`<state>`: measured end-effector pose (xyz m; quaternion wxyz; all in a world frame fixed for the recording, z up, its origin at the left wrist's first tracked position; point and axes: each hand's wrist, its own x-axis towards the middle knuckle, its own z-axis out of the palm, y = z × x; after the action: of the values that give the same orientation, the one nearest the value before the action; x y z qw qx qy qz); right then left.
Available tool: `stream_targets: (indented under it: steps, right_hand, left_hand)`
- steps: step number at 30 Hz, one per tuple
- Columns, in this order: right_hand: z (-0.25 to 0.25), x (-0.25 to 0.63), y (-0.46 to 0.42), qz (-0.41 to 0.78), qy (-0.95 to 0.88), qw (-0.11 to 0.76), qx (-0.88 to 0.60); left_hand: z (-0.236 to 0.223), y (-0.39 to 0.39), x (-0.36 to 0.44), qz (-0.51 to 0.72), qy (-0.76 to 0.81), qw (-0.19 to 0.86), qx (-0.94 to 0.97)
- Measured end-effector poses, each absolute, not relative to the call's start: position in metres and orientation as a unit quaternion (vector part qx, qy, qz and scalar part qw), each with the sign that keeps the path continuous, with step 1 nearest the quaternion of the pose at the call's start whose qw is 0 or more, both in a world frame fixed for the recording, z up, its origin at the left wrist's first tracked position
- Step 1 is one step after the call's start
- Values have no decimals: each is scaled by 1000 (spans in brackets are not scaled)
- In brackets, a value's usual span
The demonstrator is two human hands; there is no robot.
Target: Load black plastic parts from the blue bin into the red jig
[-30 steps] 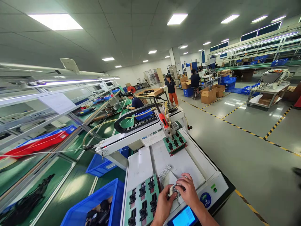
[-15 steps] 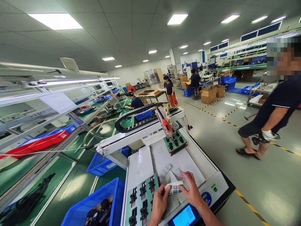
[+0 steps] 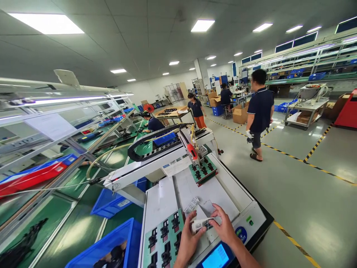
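Between my two hands is a curled white label sheet (image 3: 201, 224) with greyish rectangles on it, held above the machine's white bed. My left hand (image 3: 190, 238) is closed on its left end, thumb in front and fingers behind. At the other end, my right hand (image 3: 224, 227) pinches the sheet between thumb and fingers. White backing paper (image 3: 205, 209) stands up behind it, and another printed label sheet (image 3: 192, 204) lies just beyond my left fingers. A green fixture plate (image 3: 158, 238) carrying several black parts is left of my left hand.
The machine's gantry (image 3: 125, 173) crosses ahead, its head over a second green fixture (image 3: 205, 170). A lit screen (image 3: 215, 257) is below my right wrist. Blue bins (image 3: 134, 242) stand at the left on a green bench. A person (image 3: 260, 111) walks in the right aisle; other people work farther back.
My view has turned slightly right. My left fingers have come up around the sheet's left end, and the sheet has tilted. The person at the right has walked farther away.
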<state>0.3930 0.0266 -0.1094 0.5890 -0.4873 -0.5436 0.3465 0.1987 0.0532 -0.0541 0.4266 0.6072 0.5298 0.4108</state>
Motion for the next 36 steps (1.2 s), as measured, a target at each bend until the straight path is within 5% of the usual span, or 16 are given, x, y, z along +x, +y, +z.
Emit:
stream_targets:
  steps: [23,36]
  right_hand:
    - [-106,395,24,245,-601,583,-488]
    - [-95,408,18,119,-718,500,-469]
  left_hand:
    - [-52,56,197,345,529,432,644]
    - [-54,55,198,336,550,424,637]
